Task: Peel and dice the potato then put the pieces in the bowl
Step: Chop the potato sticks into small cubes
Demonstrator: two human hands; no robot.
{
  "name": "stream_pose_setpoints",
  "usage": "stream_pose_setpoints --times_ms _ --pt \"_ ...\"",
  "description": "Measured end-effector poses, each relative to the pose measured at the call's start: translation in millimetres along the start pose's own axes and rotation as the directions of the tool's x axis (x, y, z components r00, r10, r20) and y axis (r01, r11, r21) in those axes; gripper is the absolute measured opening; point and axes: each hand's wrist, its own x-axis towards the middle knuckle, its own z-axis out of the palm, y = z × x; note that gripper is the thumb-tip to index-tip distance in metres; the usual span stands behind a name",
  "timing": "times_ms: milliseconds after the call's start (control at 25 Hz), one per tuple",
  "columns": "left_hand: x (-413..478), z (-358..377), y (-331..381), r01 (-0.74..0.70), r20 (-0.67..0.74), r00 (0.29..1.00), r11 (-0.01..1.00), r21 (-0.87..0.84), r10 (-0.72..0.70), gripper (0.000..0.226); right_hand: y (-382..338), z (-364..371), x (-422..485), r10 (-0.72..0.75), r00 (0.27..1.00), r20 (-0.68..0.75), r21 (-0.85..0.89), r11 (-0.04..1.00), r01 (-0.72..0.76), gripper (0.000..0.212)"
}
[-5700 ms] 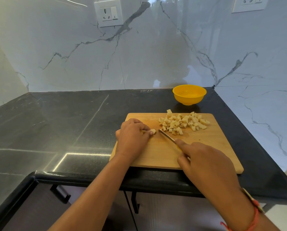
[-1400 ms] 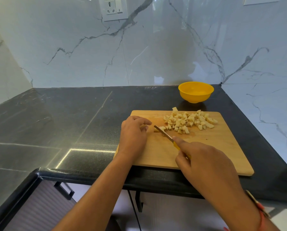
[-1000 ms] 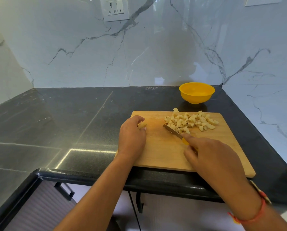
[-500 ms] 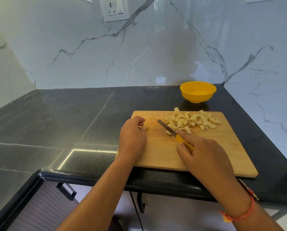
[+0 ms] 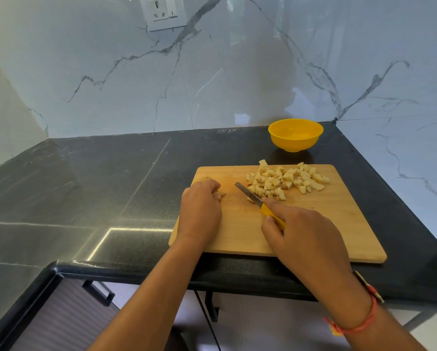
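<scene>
Knife [image 5: 249,194] slid back off the dice pile [image 5: 288,179]; right hand [image 5: 306,234] grips its handle, left hand [image 5: 201,211] pinches a potato stub [image 5: 221,195] near its tip.

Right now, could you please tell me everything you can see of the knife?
The knife is small, with a narrow grey metal blade and a yellow handle that looks like plastic. The right hand grips the handle, forefinger stretched along its top toward the blade, so most of the handle is hidden. The blade slants away to the left, low over the wooden board, at the near edge of the diced potato. Whether its edge touches the board cannot be told.
</scene>
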Motion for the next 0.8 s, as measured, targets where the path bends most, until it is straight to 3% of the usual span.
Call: stream_pose_setpoints --times_ms 200,520,800 --pt "-2 0 -2 0.0 -0.044 0.999 1.0 0.015 0.001 0.022 0 0 0 -0.001 1.0 -0.001 -0.009 1.0 0.001 0.042" --pt "-4 -4 1 0.003 -0.05 0.999 0.992 -0.123 -0.009 0.008 0 2 0 -0.003 1.0 -0.004 -0.018 1.0 0.003 0.042" --pt "-5 -11 -1 0.038 -0.044 0.998 0.96 -0.277 -0.052 0.023 -2 1 -1 -0.005 1.0 0.001 -0.027 1.0 0.005 0.043"
